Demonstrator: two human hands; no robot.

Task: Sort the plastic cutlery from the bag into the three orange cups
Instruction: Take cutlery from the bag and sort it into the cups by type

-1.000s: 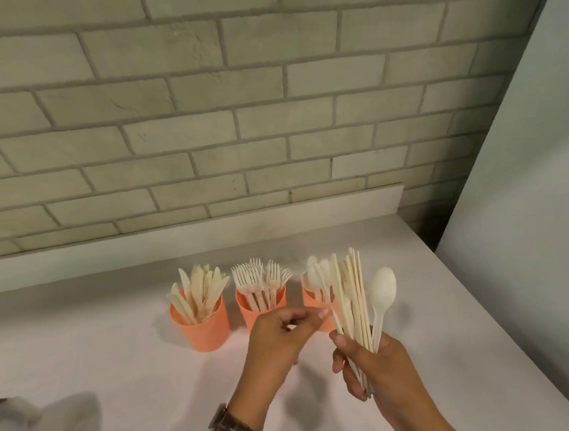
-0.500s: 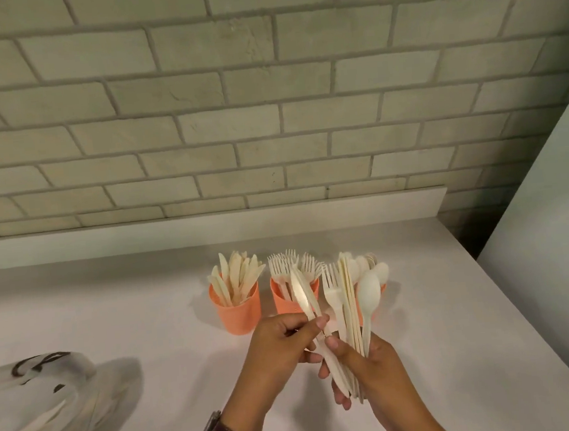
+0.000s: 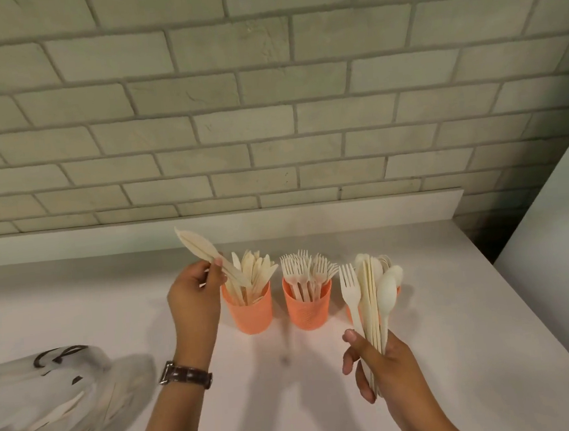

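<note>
Pinching flat cream knife [image 3: 198, 248], left hand [image 3: 194, 299]; right hand [image 3: 391, 374] gripping plastic cutlery bundle [image 3: 369, 294].

third cup [image 3: 349, 313] mostly hidden, bag [image 3: 55, 403] blurred — cropped

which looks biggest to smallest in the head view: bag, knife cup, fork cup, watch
1. bag, though it lies nearest the camera
2. knife cup and fork cup: alike, no ranking
3. watch

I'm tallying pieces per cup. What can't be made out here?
Head view:
1. Right cup: mostly hidden behind the bundle in the right hand.
2. Bag: blurred, cut by the left edge; contents unclear.
3. Knives pinched by left hand: overlapping, count unclear.
</note>
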